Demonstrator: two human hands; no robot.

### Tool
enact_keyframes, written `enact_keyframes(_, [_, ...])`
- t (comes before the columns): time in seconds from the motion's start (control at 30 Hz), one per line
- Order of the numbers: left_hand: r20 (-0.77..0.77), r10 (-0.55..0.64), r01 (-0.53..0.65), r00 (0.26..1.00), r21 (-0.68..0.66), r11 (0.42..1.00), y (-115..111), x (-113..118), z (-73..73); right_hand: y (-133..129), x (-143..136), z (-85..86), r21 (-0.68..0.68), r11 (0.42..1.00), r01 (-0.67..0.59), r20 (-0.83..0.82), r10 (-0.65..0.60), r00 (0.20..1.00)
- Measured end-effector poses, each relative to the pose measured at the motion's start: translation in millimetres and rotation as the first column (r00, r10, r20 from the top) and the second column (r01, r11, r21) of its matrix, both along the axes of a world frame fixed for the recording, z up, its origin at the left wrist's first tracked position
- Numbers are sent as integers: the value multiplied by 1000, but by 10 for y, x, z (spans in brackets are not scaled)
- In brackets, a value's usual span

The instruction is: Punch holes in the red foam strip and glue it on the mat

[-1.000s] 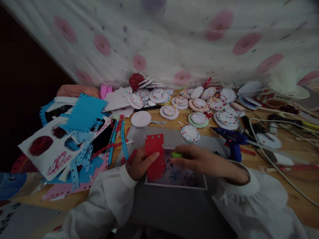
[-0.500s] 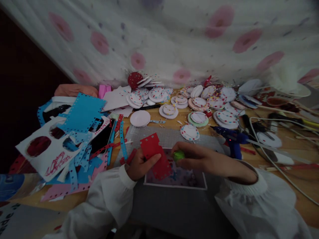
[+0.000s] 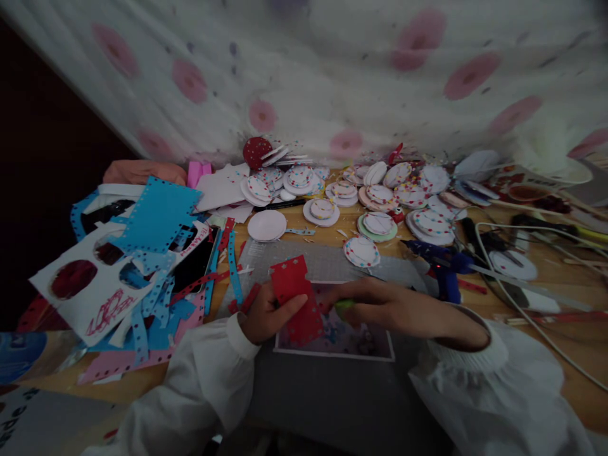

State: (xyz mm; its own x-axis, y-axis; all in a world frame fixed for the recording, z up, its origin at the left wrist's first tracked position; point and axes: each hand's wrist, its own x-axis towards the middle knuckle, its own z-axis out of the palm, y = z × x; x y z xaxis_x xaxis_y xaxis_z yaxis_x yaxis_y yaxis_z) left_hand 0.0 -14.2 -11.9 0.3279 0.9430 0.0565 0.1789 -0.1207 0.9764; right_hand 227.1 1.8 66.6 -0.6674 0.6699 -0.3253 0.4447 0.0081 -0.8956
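Observation:
Pinched between thumb and fingers of my left hand is a sheet of red paper. Small cut-outs run along its edges, and a notch shows on its right side. My right hand is closed round a small green thing, perhaps a craft punch, mostly hidden by the fingers. It sits just right of the red paper; whether they touch I cannot tell. Beneath both hands lies a white-edged picture card. A red strip shows behind my left hand.
At left lie blue punched paper, a white sheet with round holes and a dark phone. White discs with coloured dots crowd the back. A blue glue gun and a white cable are at right.
My right hand has turned slightly, so less of the green thing shows. The red paper has shifted and tilted a little; my left hand keeps its grip.

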Motion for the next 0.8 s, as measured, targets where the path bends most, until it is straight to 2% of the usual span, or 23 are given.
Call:
enact_keyframes(0.27, [7, -3, 3, 1000, 43, 999, 7, -10, -44, 7, 18, -30, -26, 1000, -16, 40, 17, 999])
enact_keyframes(0.43, [-3, -8, 8, 1000, 28, 1000, 2, -15, -44, 9, 10, 24, -110, 994, -23, -6, 22, 1000])
enact_keyframes(0.6, [-4, 13, -13, 1000, 41, 999, 0, -4, -52, 3, 8, 40, -111, 994, -4, -48, -1, 999])
enact_keyframes(0.8, [17, 3, -3, 1000, 21, 1000, 0, -7, -65, 6, 22, 24, -163, 987, 18, 15, -15, 1000])
